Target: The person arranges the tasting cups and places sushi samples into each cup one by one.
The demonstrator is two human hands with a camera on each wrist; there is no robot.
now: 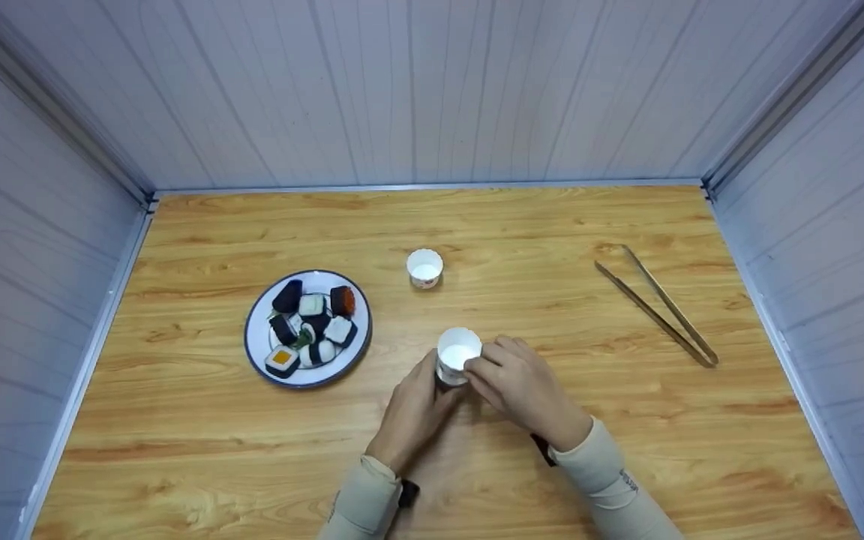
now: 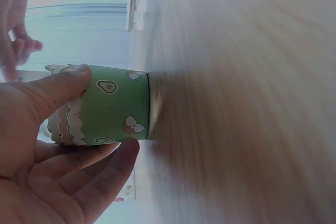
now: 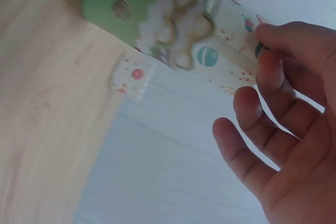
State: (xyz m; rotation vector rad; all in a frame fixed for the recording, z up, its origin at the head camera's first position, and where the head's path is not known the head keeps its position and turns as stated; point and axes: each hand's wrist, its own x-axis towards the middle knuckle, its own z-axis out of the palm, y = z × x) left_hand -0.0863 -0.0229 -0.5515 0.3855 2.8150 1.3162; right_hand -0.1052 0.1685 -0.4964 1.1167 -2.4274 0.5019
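Observation:
A green paper cup (image 2: 113, 109) with avocado prints stands on the table, scalloped rims of other cups stacked at its top. My left hand (image 1: 409, 411) grips it, thumb on one side and fingers on the other in the left wrist view. A white paper cup (image 3: 226, 59) with teal and red prints sits partly inside the stack and sticks out of it. At its rim, my right hand (image 1: 523, 386) pinches this cup between thumb and index finger, the other fingers loosely bent. From the head view, the green cup lies mostly hidden under the white one.
Another small white paper cup (image 1: 424, 268) stands upright farther back. On the left, a blue-rimmed white plate (image 1: 257, 330) carries several sushi pieces (image 1: 317, 351). Metal tongs (image 1: 661, 311) lie spread at the right. Pale panels (image 1: 432, 97) wall the table at the back and sides.

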